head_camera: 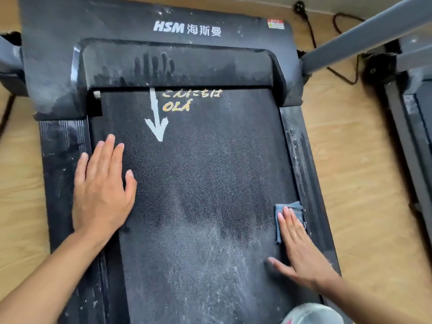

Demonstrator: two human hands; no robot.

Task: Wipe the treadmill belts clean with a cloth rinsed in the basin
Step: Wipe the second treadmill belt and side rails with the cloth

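Observation:
A black treadmill belt (198, 174) fills the view, dusty with grey streaks in its lower half and a white arrow printed near the top. My left hand (100, 188) lies flat on the belt's left edge, fingers straight. My right hand (301, 249) presses flat on a small blue-grey cloth (291, 212) at the belt's right edge, beside the side rail. Most of the cloth is hidden under my fingers. No basin is in view.
The dusty motor cover (163, 31) with a white logo spans the top. A grey upright (360, 36) slants across the top right. Cables (339, 73) lie on the wooden floor. A second treadmill (416, 108) stands at the right. My knee (311, 314) shows at the bottom.

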